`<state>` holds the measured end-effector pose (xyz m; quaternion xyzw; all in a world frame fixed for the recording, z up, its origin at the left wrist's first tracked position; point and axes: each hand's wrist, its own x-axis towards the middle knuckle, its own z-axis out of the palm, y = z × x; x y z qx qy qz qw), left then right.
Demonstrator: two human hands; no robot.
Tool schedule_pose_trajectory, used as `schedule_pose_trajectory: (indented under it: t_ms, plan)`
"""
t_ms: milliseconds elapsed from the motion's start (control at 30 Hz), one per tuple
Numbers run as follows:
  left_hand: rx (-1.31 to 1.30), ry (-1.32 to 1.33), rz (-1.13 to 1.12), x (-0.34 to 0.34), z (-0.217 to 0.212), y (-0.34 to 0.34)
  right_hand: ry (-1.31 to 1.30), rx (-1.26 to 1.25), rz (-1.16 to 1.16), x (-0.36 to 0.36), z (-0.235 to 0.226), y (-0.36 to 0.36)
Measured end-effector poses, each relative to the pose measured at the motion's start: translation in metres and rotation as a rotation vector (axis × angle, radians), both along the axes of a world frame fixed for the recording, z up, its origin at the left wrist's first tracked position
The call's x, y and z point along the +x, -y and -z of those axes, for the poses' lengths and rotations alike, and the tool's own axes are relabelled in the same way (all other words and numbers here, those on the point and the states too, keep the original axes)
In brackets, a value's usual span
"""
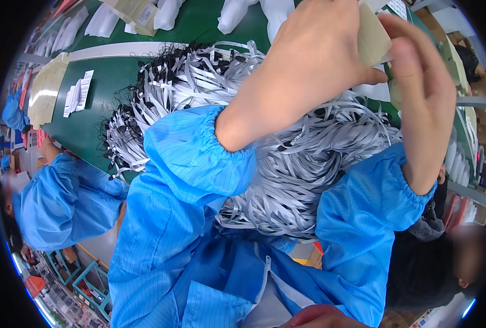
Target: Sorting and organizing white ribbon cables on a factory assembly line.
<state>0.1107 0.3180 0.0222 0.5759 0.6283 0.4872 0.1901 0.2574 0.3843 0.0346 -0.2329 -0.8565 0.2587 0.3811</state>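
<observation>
At the far right of the table, both my hands are raised around a small beige cardboard carton (372, 41). My left hand (319, 52) reaches across from the left and is closed on it, its fingers mostly hidden behind the back of the hand. On the carton's right side, my right hand (426, 74) has curled fingers and a thumb at the edge. Beneath my arms lies a big heap of flat white straps (286, 175) with thin black cords and small black ends.
Labels (79, 95) lie on the green table (103, 71) at the left. Another beige carton (136, 13) and several white wrapped bundles (169, 13) line the far side. A co-worker's blue sleeve (62, 202) is at my left; a person in black (423, 268) is at my right.
</observation>
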Motion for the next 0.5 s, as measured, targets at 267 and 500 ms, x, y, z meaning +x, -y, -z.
schedule_pose_trajectory:
  t_ms: [267,500]
  plan:
    - [0.422,-0.282,0.135,-0.034,0.05,0.0,0.188,0.004,0.221,0.032,-0.006,-0.008]
    - [-0.241,-0.633,0.171,-0.051,0.085,0.011,0.191,0.088,0.331,0.063,-0.001,-0.039]
